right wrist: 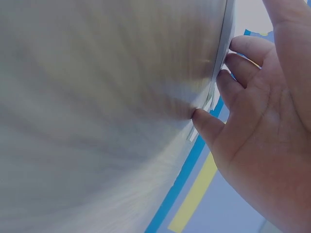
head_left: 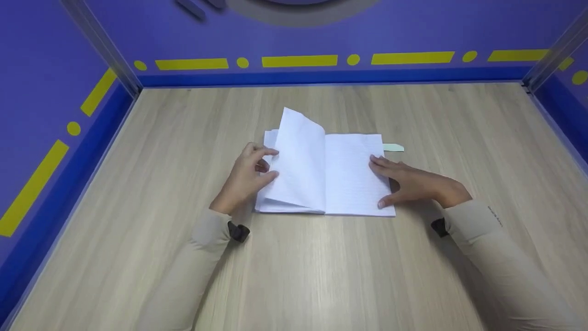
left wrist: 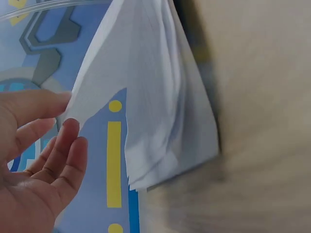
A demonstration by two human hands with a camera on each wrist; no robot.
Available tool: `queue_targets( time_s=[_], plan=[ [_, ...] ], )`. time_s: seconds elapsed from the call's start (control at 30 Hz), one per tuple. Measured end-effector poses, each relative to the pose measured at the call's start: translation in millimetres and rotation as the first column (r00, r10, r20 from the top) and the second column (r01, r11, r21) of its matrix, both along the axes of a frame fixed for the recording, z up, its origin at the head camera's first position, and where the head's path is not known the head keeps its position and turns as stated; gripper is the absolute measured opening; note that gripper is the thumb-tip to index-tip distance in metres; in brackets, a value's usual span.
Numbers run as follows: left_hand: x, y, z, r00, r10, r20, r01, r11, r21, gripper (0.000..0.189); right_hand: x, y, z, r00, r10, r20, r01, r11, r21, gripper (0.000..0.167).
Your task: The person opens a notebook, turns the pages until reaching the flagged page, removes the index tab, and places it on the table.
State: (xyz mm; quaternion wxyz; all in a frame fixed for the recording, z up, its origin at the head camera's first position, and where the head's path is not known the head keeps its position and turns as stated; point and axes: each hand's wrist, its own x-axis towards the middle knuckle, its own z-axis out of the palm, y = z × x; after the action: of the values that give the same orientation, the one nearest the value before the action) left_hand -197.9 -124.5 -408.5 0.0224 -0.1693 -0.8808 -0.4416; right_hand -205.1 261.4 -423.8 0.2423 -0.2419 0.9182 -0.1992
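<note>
An open notebook [head_left: 353, 179] with white lined pages lies on the table. One left-hand page [head_left: 301, 158] stands lifted and curved away from the pages beneath. My left hand [head_left: 245, 177] holds this page by its outer edge, thumb and forefinger at the paper. In the left wrist view the raised page [left wrist: 104, 73] reaches the fingertips of the left hand [left wrist: 43, 145], whose other fingers are bent. My right hand [head_left: 411, 181] rests with spread fingers on the right page's outer edge. The right wrist view shows the right hand [right wrist: 257, 116] with fingertips along the notebook's edge.
A pale green tab [head_left: 393, 147] sticks out beyond the right page. The wood-grain table [head_left: 294, 271] is bounded by blue-purple walls [head_left: 294, 41] with yellow dashes and dots. Each wrist wears a dark strapped piece [head_left: 239, 232].
</note>
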Motion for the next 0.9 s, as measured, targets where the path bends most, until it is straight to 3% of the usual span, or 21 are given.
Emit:
queue_targets(
  time_s=[0.13, 0.27, 0.33, 0.47, 0.53, 0.63, 0.9],
  plan=[
    [1.1, -3.2, -2.3, 0.999, -0.037, 0.029, 0.041, 0.992, -0.124, 0.039, 0.5, -0.5, 0.1, 1.0, -0.007, 0.003, 0.007, 1.0, 0.004, 0.109],
    [1.0, -7.1, -6.3, 0.992, -0.127, 0.03, 0.13, 0.963, -0.236, 0.045, 0.1, -0.1, -0.1, 1.0, 0.001, 0.001, -0.001, 1.0, -0.007, 0.11],
    [0.3, -8.8, -7.9, 0.98, -0.192, 0.054, 0.199, 0.94, -0.277, 0.052, -0.3, 0.2, 0.0, 1.0, 0.006, 0.001, -0.006, 1.0, -0.011, 0.11],
    [-1.7, -9.4, -9.8, 0.939, -0.282, 0.196, 0.334, 0.88, -0.337, 0.066, -1.1, 0.4, 0.4, 1.0, 0.002, 0.004, -0.002, 1.0, -0.006, 0.111],
    [-2.9, -9.7, -10.6, 0.916, -0.293, 0.274, 0.381, 0.849, -0.366, 0.072, -1.2, 0.3, 0.3, 1.0, 0.007, 0.004, -0.007, 1.0, -0.005, 0.111],
    [-3.9, -11.9, -11.4, 0.889, -0.296, 0.35, 0.422, 0.826, -0.374, 0.078, -1.3, 0.0, -0.4, 1.0, 0.012, 0.003, -0.012, 1.0, -0.006, 0.111],
    [-8.0, -17.5, -9.7, 0.855, -0.269, 0.444, 0.451, 0.808, -0.38, 0.086, -1.4, 1.0, 0.0, 0.999, 0.039, 0.021, -0.039, 0.999, 0.007, 0.121]
  ],
)
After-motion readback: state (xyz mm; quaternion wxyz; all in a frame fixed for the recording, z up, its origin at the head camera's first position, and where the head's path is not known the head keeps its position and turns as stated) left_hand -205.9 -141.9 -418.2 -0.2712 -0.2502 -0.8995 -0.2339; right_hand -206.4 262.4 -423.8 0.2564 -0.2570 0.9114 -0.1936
